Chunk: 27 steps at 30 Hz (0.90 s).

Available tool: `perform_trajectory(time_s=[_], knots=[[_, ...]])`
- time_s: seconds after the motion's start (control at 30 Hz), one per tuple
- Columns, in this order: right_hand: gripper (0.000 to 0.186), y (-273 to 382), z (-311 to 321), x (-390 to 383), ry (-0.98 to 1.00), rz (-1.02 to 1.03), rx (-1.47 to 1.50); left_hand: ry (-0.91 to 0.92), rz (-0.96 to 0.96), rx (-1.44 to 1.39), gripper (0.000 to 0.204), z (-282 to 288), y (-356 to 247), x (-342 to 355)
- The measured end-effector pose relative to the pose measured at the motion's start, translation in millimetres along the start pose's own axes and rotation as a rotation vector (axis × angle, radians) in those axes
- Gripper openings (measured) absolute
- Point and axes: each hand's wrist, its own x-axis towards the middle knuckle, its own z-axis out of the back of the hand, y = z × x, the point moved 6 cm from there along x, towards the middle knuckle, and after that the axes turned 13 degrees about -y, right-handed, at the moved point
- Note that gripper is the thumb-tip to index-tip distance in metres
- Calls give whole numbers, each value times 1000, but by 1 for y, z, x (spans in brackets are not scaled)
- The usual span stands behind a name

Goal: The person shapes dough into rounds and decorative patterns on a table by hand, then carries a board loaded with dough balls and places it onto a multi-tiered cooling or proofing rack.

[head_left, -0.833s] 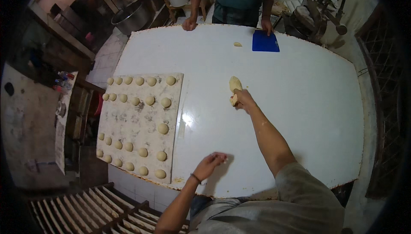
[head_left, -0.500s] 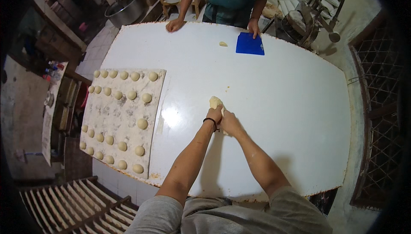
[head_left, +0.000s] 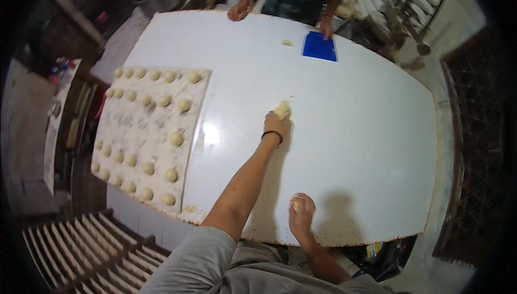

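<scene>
My left hand (head_left: 277, 124), with a dark band at its wrist, reaches out over the white table and is closed around a lump of pale dough (head_left: 283, 109) that pokes out past the fingers. Closer to my body, by the near edge, my right hand (head_left: 302, 214) curls around a smaller dough piece (head_left: 295, 203), mostly hidden by the fingers. To the left lies a floured board (head_left: 145, 132) with rows of round dough balls (head_left: 176, 139).
Across the white table (head_left: 366, 143) a co-worker rests one hand (head_left: 237, 12) on the far edge and holds a blue flat scraper (head_left: 320, 47) with the other. A dough scrap (head_left: 287, 42) lies beside it. A slatted wooden rack (head_left: 91, 251) stands at lower left.
Both my hands were together on the dough. Now my right hand has pulled back toward me with a piece, while the left keeps the larger lump. The whole view has shifted slightly.
</scene>
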Motion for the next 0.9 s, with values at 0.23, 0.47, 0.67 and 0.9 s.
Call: perform_trajectory(time_s=[0.23, 0.47, 0.67, 0.9], knots=[[48, 36, -37, 48, -198, 72, 70, -304, -241, -51, 93, 74, 86, -103], [40, -44, -22, -77, -63, 14, 49, 196, 240, -663, 38, 159, 277, -387], [40, 44, -54, -66, -104, 242, 7, -28, 512, -231, 39, 135, 563, -536], [39, 28, -40, -25, -397, 203, -142, 76, 898, -498, 23, 102, 641, -594]])
